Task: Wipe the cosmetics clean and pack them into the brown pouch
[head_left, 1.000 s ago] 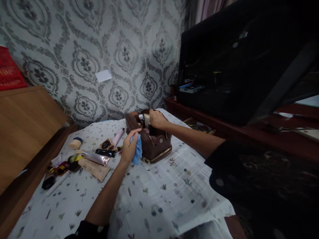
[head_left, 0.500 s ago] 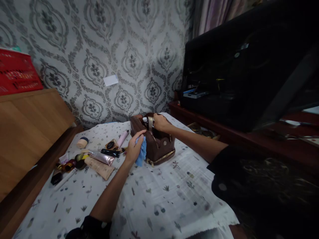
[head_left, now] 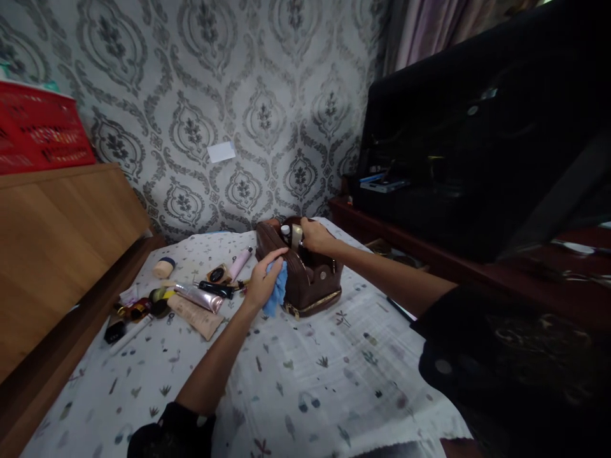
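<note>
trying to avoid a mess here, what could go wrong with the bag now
The open brown bag could tip if the right hand at its mouth pushes hard. The white-capped bottle and pale tube inside it might get knocked over, being so near that hand. The blue cloth in the left hand could catch on the gold zip pull close by.

The head view looks forward and down over the printed sheet (head_left: pixel 344 375) toward the wall (head_left: pixel 267 70); the dark right is hard to read.
</note>
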### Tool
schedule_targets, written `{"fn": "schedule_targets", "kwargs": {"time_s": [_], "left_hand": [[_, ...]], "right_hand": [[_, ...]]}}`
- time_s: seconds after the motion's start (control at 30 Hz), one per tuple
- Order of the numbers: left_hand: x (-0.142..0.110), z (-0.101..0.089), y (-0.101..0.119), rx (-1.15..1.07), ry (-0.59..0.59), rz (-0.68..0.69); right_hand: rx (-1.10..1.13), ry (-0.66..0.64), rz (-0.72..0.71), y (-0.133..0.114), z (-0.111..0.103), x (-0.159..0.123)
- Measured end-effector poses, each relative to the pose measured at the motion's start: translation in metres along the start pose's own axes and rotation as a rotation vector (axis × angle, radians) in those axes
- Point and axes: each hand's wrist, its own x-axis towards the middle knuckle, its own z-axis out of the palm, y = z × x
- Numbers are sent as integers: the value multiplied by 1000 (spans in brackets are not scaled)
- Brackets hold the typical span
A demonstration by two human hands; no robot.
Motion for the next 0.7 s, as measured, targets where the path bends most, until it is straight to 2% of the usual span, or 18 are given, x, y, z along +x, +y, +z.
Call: {"fn": "schedule_targets", "kwargs": {"time_s": [0.3, 0.53, 0.6, 0.7], "left_hand": [[2, -1, -1, 16, -7, 0], [-1, -1, 2, 19, -15, 14], [-2, -4, -1, 18, 33, 16], [-1, -13, -13, -10, 197, -42]], "right_hand": [[-47, 8, -58, -2, -2, -8], [-70, 62, -58, -4, 2, -12], [-75, 84, -70, -2, 4, -11], [-77, 117, -104, 2, 9, -10]]}}
